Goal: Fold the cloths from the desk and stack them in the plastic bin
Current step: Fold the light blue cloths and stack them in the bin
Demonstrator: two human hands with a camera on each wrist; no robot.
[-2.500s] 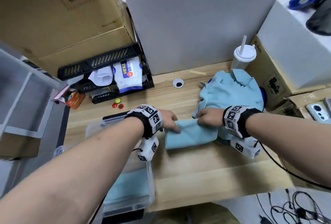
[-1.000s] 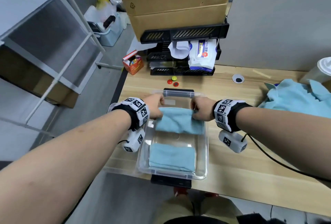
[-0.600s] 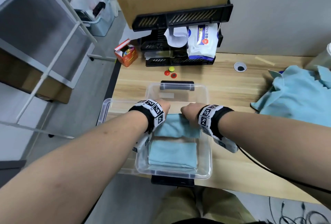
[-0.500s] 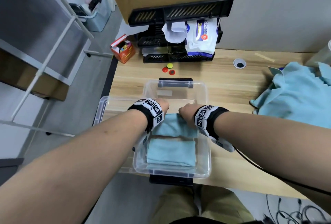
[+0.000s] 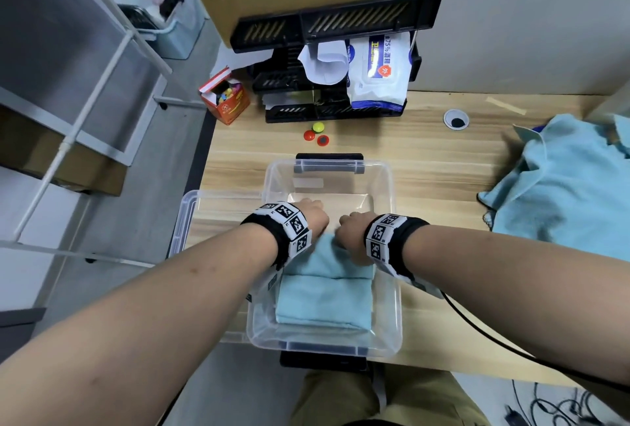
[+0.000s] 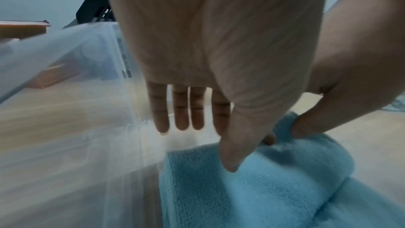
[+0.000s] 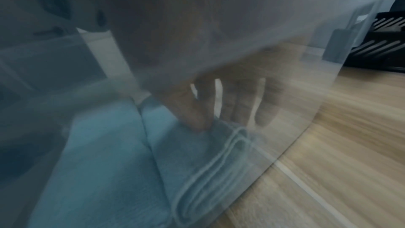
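Both my hands are inside the plastic bin (image 5: 388, 187), setting down a folded cloth (image 5: 327, 260). My left hand (image 5: 312, 217) has its fingers straight and relaxed; only the thumb rests on the cloth's left end, gripping nothing. My right hand (image 5: 351, 231) presses fingertips onto the cloth's right end; whether it pinches the fabric I cannot tell through the bin wall. The cloth lies directly under both hands, long axis left to right, touching the near folded cloth (image 5: 324, 303) along one edge. Count: two folded cloths side by side in the bin. One unfolded heap (image 5: 562, 187) remains on the worktop (image 5: 436, 166), well to the right; my right hand is nearer to it.
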